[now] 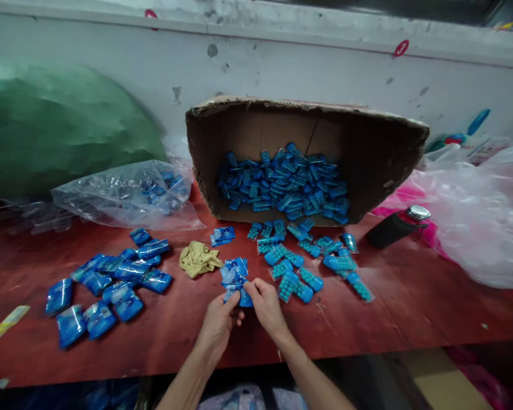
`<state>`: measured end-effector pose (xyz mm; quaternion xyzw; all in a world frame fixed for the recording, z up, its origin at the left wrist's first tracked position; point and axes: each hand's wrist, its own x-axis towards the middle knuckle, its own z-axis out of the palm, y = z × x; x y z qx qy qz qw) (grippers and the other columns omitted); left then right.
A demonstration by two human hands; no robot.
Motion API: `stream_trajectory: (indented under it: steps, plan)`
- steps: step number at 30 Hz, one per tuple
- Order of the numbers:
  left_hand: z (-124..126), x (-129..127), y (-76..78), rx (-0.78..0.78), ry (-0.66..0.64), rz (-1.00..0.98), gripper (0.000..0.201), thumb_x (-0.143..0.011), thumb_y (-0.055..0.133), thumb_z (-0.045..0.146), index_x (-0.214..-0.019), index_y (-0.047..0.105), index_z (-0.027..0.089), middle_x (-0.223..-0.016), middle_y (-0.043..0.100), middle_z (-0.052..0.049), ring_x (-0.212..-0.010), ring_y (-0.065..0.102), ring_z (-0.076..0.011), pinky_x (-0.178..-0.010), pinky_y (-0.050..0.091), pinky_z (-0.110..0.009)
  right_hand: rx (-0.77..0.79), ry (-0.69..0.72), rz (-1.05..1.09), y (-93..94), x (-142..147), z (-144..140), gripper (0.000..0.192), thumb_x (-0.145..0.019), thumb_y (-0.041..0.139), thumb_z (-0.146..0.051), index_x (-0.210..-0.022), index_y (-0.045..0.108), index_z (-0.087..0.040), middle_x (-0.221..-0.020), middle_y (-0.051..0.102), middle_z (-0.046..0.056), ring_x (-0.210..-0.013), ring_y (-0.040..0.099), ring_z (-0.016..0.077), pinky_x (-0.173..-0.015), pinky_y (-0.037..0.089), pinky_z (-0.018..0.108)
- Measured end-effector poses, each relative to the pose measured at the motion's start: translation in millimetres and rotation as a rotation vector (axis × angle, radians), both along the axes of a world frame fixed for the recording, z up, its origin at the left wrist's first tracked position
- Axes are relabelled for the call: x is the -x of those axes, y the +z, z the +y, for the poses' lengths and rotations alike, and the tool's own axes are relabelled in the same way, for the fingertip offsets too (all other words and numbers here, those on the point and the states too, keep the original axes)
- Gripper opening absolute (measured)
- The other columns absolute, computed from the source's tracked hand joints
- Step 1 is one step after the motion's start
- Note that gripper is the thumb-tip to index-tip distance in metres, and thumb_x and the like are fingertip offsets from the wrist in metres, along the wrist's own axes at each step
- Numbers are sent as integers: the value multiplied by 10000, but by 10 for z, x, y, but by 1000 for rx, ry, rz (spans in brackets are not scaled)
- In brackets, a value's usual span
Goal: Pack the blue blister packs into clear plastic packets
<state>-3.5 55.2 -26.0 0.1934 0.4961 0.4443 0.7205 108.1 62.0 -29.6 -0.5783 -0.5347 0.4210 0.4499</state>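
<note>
Near the front middle of the red table, my left hand (222,319) and my right hand (263,302) are close together. Both are closed, thumbs and fingers pinching a small blue printed packet (245,300) between them. Its details are too small to make out. Just behind it lie more flat blue packets (234,269), partly overlapping it in view. A crumpled yellowish cloth or glove (199,259) rests to the left of these. To the right, small clear bottles with blue caps and teal beads (288,285) are scattered on the table.
A cardboard box (209,159) on its side holds a heap of similar bottles. Filled blue packs (122,279) lie at left, before a clear plastic bag (119,193) and a green sack (64,125). A dark flask (393,225) and plastic bags (487,216) stand at right.
</note>
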Motion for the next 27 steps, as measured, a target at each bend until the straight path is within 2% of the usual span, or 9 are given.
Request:
stream_trajectory:
  steps: [3,5,8,11,17,19,21,24,27]
  plan:
    - [7,71,-35,39,41,-8,289,-598,682,369,-642,529,128,-501,559,19,-363,452,-57,-323,280,-161,-206,-50,-340,126,-257,-28,248,-845,413,-318,-728,583,-179,-739,560,22,-716,506,154,-672,386,264]
    - [12,112,-59,75,63,-40,273,-639,653,371,-642,508,139,-493,563,13,-356,449,-60,-315,278,-159,-279,-211,-686,147,-488,-38,244,-828,447,-325,-954,590,-172,-955,570,105,-901,498,230,-782,374,347]
    - [5,135,-62,164,91,-82,225,-708,598,340,-654,484,153,-475,559,7,-357,454,-64,-319,294,-153,-92,-290,-1048,81,-744,-55,332,-809,480,-323,-1080,549,-145,-1015,554,164,-916,510,292,-711,397,373]
    - [-13,114,-41,242,101,-115,186,-761,542,298,-666,477,153,-472,552,5,-354,455,-60,-322,303,-144,31,-192,-1078,-4,-750,-70,300,-829,448,-336,-1062,553,-179,-939,582,116,-829,561,253,-592,406,299]
    - [-35,121,-3,312,131,-174,149,-775,525,264,-684,476,158,-471,539,11,-347,451,-54,-311,305,-129,-18,-168,-698,-15,-543,97,177,-784,491,-285,-918,548,-184,-840,579,53,-745,567,188,-604,414,269]
    - [-39,140,6,325,146,-172,127,-767,538,258,-705,484,162,-474,540,12,-348,455,-53,-314,314,-124,31,-152,-417,29,-544,156,145,-747,522,-281,-849,524,-178,-702,548,5,-640,550,163,-563,432,269]
    - [-42,148,5,331,159,-170,117,-764,543,259,-722,489,165,-475,542,13,-351,462,-55,-320,328,-124,118,-145,-66,101,-544,163,218,-728,537,-313,-896,487,-183,-620,488,-42,-529,513,131,-461,440,246]
    - [-49,129,-19,321,174,-164,137,-766,540,278,-714,484,163,-470,542,14,-351,470,-58,-323,345,-131,229,-70,391,232,-482,73,368,-713,556,-355,-1029,437,-209,-702,491,-44,-508,523,104,-375,458,212]
    - [-57,99,-46,271,191,-148,162,-760,545,296,-699,481,161,-470,546,14,-352,475,-61,-319,351,-136,297,8,602,303,-352,-45,352,-695,588,-341,-992,458,-204,-778,518,-24,-541,554,94,-380,487,198]
